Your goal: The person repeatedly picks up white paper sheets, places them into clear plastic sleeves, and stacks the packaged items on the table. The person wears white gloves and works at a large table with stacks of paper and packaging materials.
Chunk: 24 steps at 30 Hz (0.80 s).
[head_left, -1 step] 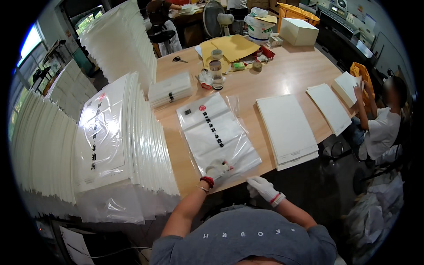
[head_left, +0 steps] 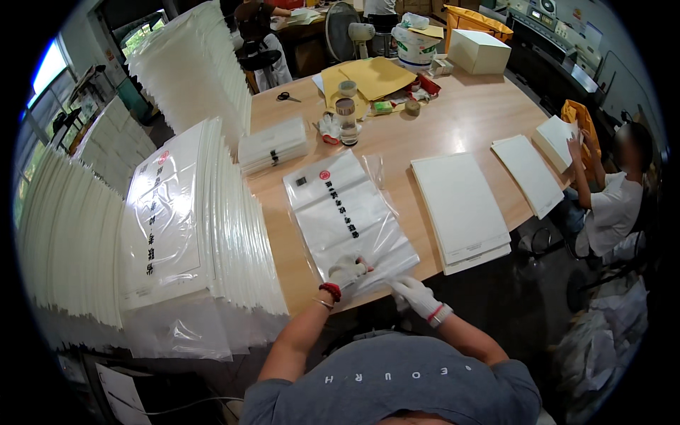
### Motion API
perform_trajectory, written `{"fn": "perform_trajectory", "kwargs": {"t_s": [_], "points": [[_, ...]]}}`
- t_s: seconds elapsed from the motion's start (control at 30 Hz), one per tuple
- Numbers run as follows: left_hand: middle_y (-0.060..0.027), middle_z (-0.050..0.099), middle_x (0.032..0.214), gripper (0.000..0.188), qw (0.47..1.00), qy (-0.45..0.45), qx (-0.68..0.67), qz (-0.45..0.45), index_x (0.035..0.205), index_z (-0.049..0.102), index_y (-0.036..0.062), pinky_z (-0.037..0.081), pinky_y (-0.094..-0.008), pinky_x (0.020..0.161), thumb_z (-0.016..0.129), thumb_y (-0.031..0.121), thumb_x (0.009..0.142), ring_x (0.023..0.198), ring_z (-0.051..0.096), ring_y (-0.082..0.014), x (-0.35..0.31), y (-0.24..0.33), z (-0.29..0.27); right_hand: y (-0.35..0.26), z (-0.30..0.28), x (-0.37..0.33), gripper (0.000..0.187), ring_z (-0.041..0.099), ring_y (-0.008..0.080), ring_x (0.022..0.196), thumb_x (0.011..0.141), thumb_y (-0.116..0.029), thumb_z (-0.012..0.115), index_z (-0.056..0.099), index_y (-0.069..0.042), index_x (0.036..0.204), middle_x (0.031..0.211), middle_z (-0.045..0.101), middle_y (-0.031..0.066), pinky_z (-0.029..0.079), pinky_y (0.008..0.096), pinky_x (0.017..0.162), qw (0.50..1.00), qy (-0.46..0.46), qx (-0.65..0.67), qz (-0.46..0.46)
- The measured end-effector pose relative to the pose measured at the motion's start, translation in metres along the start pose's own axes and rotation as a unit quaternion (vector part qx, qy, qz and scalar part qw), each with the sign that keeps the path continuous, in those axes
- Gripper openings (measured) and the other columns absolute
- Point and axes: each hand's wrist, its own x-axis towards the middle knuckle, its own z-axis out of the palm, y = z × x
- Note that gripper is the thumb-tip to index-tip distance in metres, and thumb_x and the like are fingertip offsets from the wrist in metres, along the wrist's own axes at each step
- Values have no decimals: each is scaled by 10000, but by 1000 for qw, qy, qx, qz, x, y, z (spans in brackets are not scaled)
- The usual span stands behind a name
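Note:
A clear plastic bag (head_left: pixel 347 212) with dark print and a small red round mark lies flat on the wooden table (head_left: pixel 467 120) in front of me. Both my hands wear white gloves. My left hand (head_left: pixel 347 271) pinches the bag's near end, with a red bead bracelet at its wrist. At the table's front edge, my right hand (head_left: pixel 416 296) grips the same near end a little further right. A stack of white sheets (head_left: pixel 460 209) lies just right of the bag.
A tall leaning pile of filled bags (head_left: pixel 184 227) crowds my left. A banded bundle of bags (head_left: pixel 273 145), a bottle (head_left: pixel 346 120), scissors (head_left: pixel 288 96), yellow envelopes (head_left: pixel 372 76) and a white box (head_left: pixel 478 51) lie further back. A seated person (head_left: pixel 616 198) handles white sheets (head_left: pixel 528 173) at the right.

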Motion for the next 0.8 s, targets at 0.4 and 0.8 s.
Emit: {"fn": "perform_trajectory", "kwargs": {"t_s": [0.4, 0.8], "points": [[-73, 599, 728, 65, 950, 267, -103, 123, 729, 487, 27, 435, -249, 578, 470, 38, 791, 582, 507, -114, 60, -10, -72, -71, 28, 70, 346, 551, 295, 903, 740, -250, 640, 559, -23, 989, 1007, 541, 185, 447, 345, 781, 699, 272, -507, -426], [-154, 597, 863, 393, 931, 230, 160, 235, 1105, 471, 35, 461, -404, 661, 621, 114, 750, 746, 575, -315, 17, 85, -63, -45, 11, 79, 207, 547, 313, 930, 789, -104, 535, 576, -10, 968, 929, 586, 161, 437, 356, 805, 892, -16, -283, -352]]}}
